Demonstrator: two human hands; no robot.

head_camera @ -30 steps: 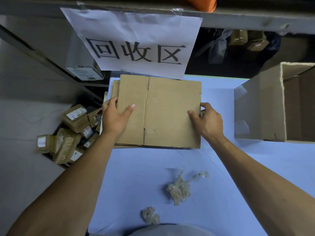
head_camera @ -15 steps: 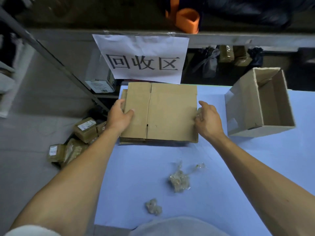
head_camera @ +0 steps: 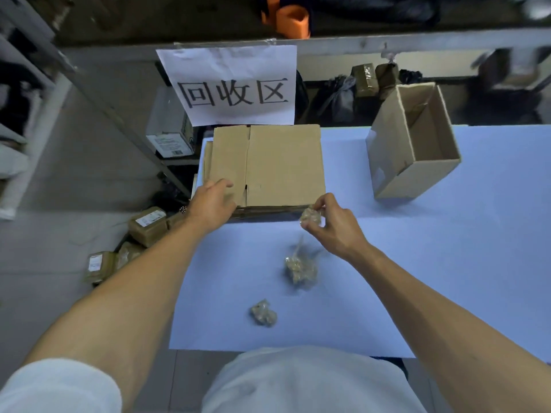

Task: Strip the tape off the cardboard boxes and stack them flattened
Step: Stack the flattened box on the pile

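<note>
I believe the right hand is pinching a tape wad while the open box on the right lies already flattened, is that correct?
Not quite: the head view shows the open box standing unflattened on the table. The right hand does pinch a tape wad.

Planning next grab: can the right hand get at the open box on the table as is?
Probably not yet: the right hand pinches a tape wad. The path across the table to the open box looks free.
</note>
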